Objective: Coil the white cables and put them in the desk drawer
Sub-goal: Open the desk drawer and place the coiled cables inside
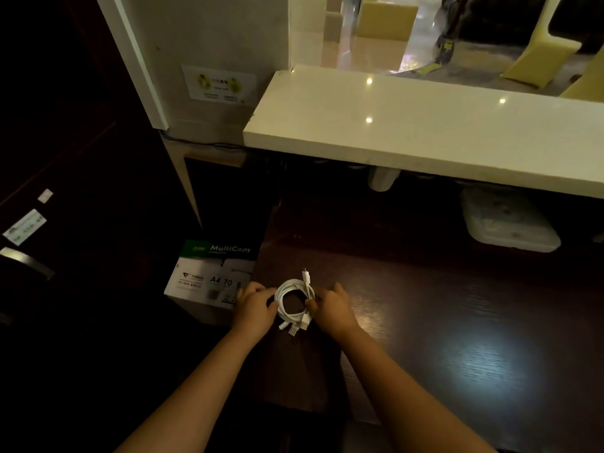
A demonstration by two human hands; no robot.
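While both hands grip the round coil of thin white plastic cables [295, 300] over the near left part of the dark brown wooden desk top [425, 322], the job is to keep the loops from springing apart. The left hand [256, 307] has its fingers curled round the coil's left side, and the right hand [333, 307] pinches the right side where the strands bunch. Several plug ends hang loose below the ring (one more sticks up at the top), so I would tuck or wrap those tails round the bundle before letting either hand go; otherwise the coil will likely loosen on the way. Keeping the loops equal in size and stacked flat should help it lie neatly. No drawer can be made out in the dim space by the white cardboard box of A4 copy paper [209, 279] left of the desk, so one hand will probably have to free itself to open it
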